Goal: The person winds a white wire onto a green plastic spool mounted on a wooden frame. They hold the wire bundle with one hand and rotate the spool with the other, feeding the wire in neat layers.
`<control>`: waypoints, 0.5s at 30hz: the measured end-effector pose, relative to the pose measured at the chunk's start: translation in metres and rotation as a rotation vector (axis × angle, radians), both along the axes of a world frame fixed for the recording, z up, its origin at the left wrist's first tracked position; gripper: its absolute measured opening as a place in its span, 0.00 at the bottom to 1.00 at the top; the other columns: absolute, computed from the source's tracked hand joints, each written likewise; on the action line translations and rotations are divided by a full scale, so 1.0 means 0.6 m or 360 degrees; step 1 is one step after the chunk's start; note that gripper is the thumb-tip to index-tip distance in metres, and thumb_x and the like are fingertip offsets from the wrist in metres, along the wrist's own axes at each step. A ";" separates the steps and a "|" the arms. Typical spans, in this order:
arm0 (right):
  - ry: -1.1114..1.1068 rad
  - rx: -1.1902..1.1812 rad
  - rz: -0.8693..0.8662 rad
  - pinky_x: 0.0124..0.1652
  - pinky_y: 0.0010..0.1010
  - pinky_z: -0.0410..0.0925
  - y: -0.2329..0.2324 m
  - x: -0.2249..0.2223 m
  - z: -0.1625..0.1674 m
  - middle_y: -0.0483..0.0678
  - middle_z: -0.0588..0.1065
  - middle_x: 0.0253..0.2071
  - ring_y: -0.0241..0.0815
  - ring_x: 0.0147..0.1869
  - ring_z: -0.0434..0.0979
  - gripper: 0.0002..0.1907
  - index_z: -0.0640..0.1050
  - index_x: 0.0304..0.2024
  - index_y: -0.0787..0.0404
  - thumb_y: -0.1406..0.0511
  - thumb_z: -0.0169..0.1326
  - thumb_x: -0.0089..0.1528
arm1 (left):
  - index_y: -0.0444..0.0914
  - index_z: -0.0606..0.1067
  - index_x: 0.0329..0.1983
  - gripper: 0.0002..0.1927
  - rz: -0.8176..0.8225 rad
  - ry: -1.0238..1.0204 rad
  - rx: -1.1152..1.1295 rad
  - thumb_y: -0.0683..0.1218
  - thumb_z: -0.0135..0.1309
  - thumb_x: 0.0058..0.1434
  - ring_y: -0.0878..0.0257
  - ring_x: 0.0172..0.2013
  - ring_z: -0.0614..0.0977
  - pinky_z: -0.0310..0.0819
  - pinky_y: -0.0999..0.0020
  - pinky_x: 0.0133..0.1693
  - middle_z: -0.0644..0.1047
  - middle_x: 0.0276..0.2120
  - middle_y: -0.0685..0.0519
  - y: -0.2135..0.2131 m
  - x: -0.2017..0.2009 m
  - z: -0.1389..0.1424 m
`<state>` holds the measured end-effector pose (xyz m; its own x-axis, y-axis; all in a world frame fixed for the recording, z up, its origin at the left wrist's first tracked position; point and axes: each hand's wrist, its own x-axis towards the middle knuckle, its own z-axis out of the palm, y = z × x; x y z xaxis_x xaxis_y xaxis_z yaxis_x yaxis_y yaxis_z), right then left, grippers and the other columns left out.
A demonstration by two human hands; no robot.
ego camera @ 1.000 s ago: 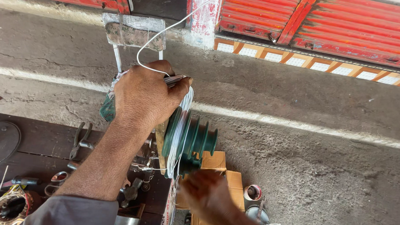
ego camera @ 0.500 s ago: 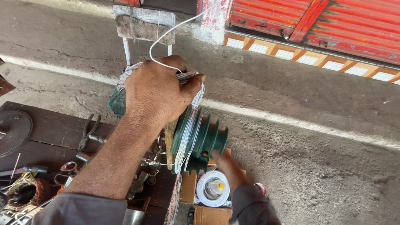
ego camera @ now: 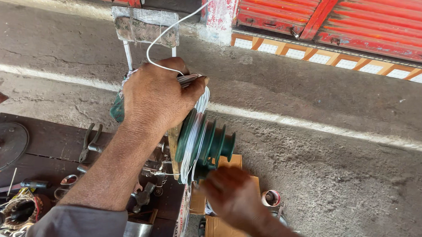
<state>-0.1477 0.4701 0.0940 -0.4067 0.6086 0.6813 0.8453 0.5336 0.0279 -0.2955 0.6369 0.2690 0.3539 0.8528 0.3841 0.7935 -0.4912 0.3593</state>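
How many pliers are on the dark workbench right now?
1 clearly: pliers lie on the workbench just left of the left forearm. A hammer-like tool sits nearer the bench edge. More may be hidden under the arm or in the clutter at lower left.

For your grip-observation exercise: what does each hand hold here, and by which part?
The left hand clasps the top of the white wire coil wound on the green stepped former. The right hand is blurred below the former; its hold cannot be told.
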 end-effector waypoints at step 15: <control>0.2200 -0.1818 -0.0617 0.37 0.27 0.73 0.199 0.092 -0.419 0.45 0.82 0.37 0.31 0.36 0.80 0.11 0.82 0.45 0.59 0.61 0.58 0.64 | 0.45 0.81 0.36 0.22 0.0022 0.0039 -0.0078 0.68 0.59 0.62 0.61 0.27 0.84 0.81 0.58 0.29 0.81 0.23 0.54 0.002 0.002 -0.007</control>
<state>-0.0922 0.5894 -0.1573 0.2801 0.8732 -0.3989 0.0111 -0.4184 -0.9082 -0.2945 0.6382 0.2648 0.3509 0.8752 0.3329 0.8089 -0.4625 0.3632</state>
